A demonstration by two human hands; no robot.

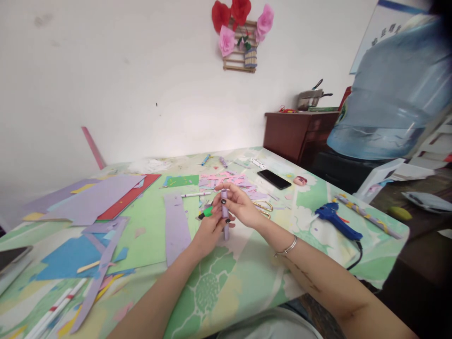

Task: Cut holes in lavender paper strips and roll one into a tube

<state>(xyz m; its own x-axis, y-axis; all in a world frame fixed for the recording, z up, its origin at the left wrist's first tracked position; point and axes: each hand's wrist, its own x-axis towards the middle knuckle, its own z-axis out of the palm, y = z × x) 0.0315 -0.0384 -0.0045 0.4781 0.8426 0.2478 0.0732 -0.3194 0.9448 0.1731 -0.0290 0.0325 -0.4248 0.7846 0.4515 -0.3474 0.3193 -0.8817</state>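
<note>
A slim purple paper tube (226, 231) stands nearly upright between my two hands, over the middle of the table. My left hand (211, 229) is closed round its lower part. At the upper part, my right hand (242, 205) has its fingers and thumb wrapped round the tube. Just behind my left hand lies a green-and-black tool (205, 213), partly hidden. A flat purple strip (175, 228) rests on a light green sheet (146, 240) to the left. Gold-handled scissors (264, 206) lie beyond my right wrist, their blades hidden.
A blue glue gun (339, 221) with its cord and a wrapped purple stick (369, 216) lie at right. A black phone (274, 179) sits farther back. Purple sheets (102, 195), blue paper (67, 256) and white sticks (58, 306) cover the left side. A water bottle (391, 94) stands beyond the table.
</note>
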